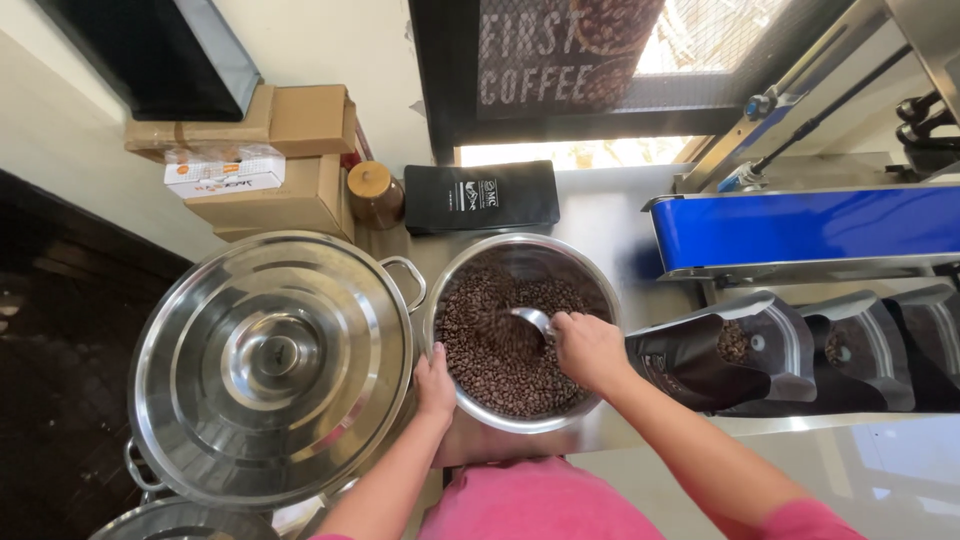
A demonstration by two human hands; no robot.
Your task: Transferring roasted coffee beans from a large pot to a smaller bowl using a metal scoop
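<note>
Scooping through the dark roasted coffee beans, we close our right hand around the handle of a small metal scoop, its bowl blurred, so how full it is we can only guess. Our left hand grips the near rim of the round stainless steel bowl on the steel table. A heaped scoop could shed beans on the way to the open black pouches just beside; a loosened left grip might let the bowl slide.

Right hand holds a scoop, perhaps, over coffee beans.
</note>
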